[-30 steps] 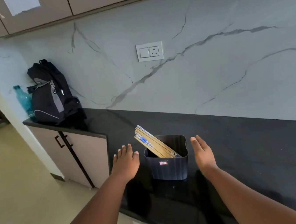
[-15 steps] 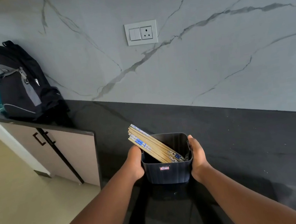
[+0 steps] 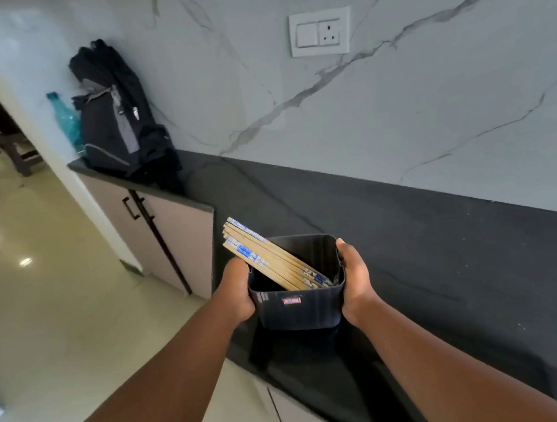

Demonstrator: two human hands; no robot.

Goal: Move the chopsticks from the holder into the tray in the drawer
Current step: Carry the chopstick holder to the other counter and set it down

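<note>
Head view: one frame, looking forward and down along both forearms.
Chopsticks: a bundle of pale wooden sticks with blue-and-white printed ends, leaning inside the holder. Lower tips sit near the wall by the right-hand fingers; upper ends tilt up and out past the rim above the left-hand fingers.
Holder: dark, ribbed, square plastic tub with rounded corners and a small red-and-white label on its near face. It sits between the two hands, over the near edge of the countertop; whether its base touches the surface cannot be told.
Left hand: pressed against the left wall of the holder, fingers wrapped around the far side and hidden, thumb side at the rim. Clamped on the holder.
Right hand: pressed against the right wall, thumb along the rim, fingers curled around the far side. Clamped on the holder.
Countertop: black polished stone, beneath and beyond the fingers.
Switch and socket plate: white, on the marble wall, well above the fingers.
Backpack: black and grey, upright, far left of the left-hand fingers.
Bottle: translucent blue, just beside the backpack, on its left.
Cabinet doors: pale with dark handles, left of the left hand, below the counter.
</note>
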